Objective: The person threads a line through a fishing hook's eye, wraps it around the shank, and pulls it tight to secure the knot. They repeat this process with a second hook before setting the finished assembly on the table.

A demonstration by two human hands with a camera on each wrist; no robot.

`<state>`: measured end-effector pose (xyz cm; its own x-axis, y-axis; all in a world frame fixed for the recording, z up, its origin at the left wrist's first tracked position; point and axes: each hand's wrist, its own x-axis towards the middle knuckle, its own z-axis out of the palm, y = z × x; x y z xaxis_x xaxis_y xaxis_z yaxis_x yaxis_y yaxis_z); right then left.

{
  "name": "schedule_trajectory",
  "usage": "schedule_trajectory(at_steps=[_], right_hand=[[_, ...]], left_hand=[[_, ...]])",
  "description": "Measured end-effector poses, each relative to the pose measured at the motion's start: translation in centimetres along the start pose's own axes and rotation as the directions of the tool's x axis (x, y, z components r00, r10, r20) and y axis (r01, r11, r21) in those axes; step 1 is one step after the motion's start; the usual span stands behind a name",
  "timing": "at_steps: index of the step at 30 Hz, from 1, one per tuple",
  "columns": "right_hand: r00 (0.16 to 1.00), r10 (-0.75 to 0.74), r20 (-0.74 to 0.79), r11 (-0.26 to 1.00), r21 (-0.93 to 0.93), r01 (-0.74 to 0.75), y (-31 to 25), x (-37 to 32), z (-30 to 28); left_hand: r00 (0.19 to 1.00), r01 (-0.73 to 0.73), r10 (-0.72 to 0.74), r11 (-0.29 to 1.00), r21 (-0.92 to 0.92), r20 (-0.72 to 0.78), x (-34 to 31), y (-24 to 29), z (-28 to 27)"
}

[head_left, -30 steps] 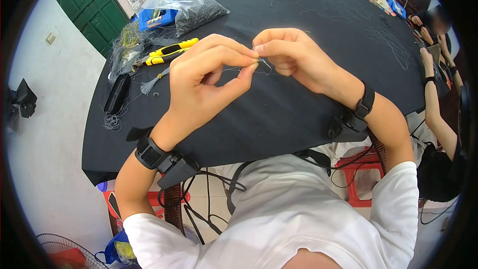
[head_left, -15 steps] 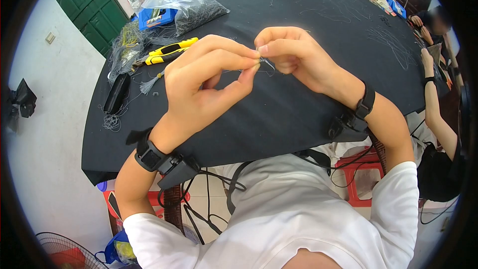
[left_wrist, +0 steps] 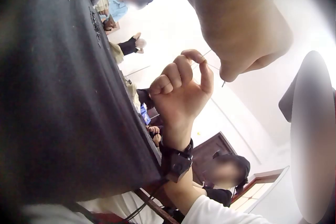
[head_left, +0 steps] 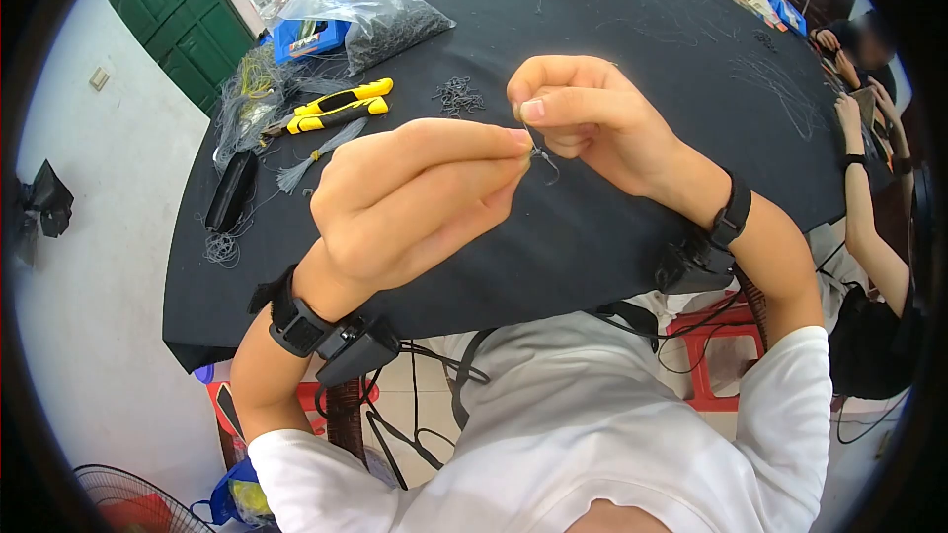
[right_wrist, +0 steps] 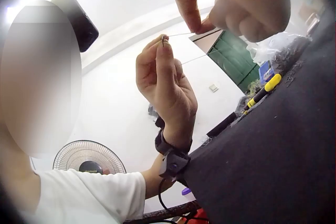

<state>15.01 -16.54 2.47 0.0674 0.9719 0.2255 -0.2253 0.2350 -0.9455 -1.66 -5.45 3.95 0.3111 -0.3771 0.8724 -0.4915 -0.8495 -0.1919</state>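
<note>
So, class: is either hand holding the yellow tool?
No, the yellow tool lies on the black table, away from the left hand and right hand.

thread between left hand and right hand, above table, knife behind left, bag behind knife

Small handwork workshop. A large round table under black cloth carries a clear bag of small dark parts, yellow-handled tools and tangled bundles of thread at upper left. Other workers' arms rest on the same table at the right edge. A green door stands at upper left and a floor fan at lower left.
</note>
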Motion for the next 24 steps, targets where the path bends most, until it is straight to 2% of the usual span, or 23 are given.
schedule_trajectory(at_steps=[20, 24], right_hand=[[1.000, -0.018, -0.001, 1.000, -0.013, 0.018, 0.12, -0.03, 0.06], [1.000, -0.004, 0.005, 1.000, -0.024, 0.005, 0.16, -0.07, 0.05]], left_hand=[[1.000, -0.014, 0.015, 1.000, 0.019, -0.014, -0.05, -0.06, 0.01], [0.998, 0.052, -0.051, 0.998, 0.030, -0.024, -0.09, 0.19, 0.05]])
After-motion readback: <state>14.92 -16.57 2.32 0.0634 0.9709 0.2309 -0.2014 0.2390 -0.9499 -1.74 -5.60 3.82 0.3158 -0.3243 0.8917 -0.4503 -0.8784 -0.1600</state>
